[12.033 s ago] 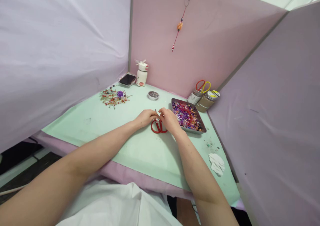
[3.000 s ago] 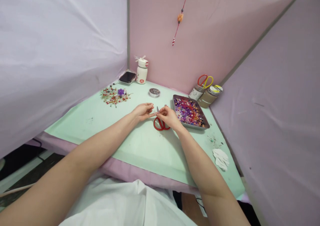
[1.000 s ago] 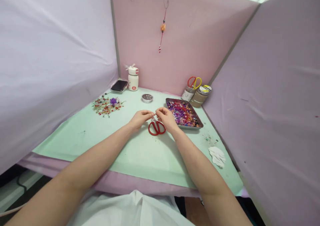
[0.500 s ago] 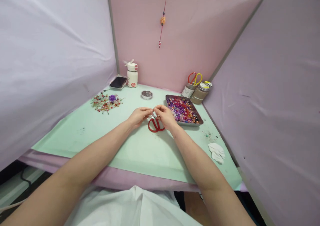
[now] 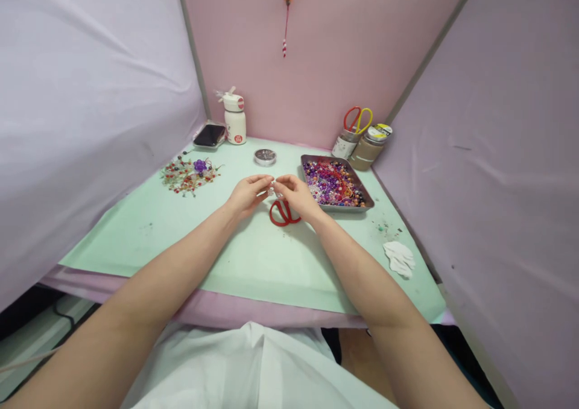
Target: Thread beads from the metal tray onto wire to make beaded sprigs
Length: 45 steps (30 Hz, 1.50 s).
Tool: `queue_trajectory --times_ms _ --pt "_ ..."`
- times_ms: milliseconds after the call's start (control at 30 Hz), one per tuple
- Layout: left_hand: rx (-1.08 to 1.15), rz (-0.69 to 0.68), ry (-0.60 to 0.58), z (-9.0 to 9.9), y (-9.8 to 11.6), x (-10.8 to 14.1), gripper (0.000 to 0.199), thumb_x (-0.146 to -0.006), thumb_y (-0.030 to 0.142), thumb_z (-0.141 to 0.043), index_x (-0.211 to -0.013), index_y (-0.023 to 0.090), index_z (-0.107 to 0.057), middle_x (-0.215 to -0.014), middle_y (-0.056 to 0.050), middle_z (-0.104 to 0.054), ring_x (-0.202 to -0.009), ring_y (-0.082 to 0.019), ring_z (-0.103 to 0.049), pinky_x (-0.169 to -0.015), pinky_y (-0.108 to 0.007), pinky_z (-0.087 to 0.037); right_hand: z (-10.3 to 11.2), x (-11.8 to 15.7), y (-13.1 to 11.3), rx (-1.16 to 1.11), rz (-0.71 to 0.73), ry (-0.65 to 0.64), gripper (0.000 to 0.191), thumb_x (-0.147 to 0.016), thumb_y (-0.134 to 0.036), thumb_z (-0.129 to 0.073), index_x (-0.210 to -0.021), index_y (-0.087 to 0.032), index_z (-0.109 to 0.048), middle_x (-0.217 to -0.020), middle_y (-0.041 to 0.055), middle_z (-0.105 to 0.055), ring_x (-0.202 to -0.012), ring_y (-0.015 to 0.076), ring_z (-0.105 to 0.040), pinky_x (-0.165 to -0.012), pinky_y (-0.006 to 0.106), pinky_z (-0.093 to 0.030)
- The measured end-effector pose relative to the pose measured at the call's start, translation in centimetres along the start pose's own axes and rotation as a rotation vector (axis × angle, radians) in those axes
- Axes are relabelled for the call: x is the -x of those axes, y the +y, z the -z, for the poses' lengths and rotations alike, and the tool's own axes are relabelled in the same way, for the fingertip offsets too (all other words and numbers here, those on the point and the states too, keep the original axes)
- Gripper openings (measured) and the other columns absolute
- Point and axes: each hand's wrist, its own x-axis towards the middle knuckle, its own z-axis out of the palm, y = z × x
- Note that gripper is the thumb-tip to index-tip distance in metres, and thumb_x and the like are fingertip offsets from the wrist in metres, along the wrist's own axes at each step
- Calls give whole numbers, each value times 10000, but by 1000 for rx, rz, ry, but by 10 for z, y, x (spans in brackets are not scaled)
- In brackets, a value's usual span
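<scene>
My left hand and my right hand meet above the middle of the green tabletop, fingertips nearly touching. Small clear beads show between them, pinched by the fingers of both hands; any thread is too fine to make out. Just below the hands lies a pair of scissors with red handles, its blades hidden. Right beside my right hand is a metal tray full of purple, red, orange and clear beads. Beyond the hands stands a small round dish of tiny dark pieces.
At the left are a heap of red and green beaded strands, a purple bead flower, a phone and a white bottle. At the right stand jars and a white cloth. A beaded string hangs behind.
The view has tilted down a little, so the table items sit higher in the picture. Both hands still pinch together, with the clear beads now showing higher between the fingertips.
</scene>
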Motion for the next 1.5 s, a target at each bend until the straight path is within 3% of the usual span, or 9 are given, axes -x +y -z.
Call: queue_trajectory --times_ms 133,567,967,1133,1500 --pt "48 -11 65 1 4 0 247 -594 269 -803 -746 154 -646 -675 13 -576 -686 -96 -537 -753 -288 -480 -4 0 11 50 20 -94 335 -635 -230 -716 -921 -194 -547 -892 23 -661 -834 147 -627 -802 322 -493" --pt "22 56 168 1 2 -1 164 -663 181 -749 -740 137 -612 -701 -10 -572 -698 -98 -539 -783 -328 -521 -5 3 10 117 -11 -96 248 -630 -150 -673 -841 -188 -549 -744 -14 -656 -697 126 -616 -718 295 -477" --pt "52 71 140 4 -3 -3 192 -628 185 -774 -733 130 -624 -700 -12 -571 -691 -99 -539 -746 -315 -531 -4 2 16 133 -38 -77 286 -650 -197 -683 -900 -192 -544 -759 -9 -659 -711 134 -626 -707 296 -489" --pt "28 82 136 3 -2 -2 212 -618 216 -785 -730 136 -624 -674 -8 -564 -656 -92 -522 -666 -264 -502 -5 3 17 146 -26 -80 306 -686 -300 -697 -923 -188 -540 -812 22 -670 -722 144 -641 -716 312 -499" --pt "-5 67 61 2 -2 0 270 -566 272 -813 -716 134 -636 -708 -16 -577 -671 -98 -522 -694 -290 -494 -5 5 12 148 -67 -82 282 -734 -328 -668 -941 -180 -546 -806 37 -661 -704 154 -650 -695 324 -520"
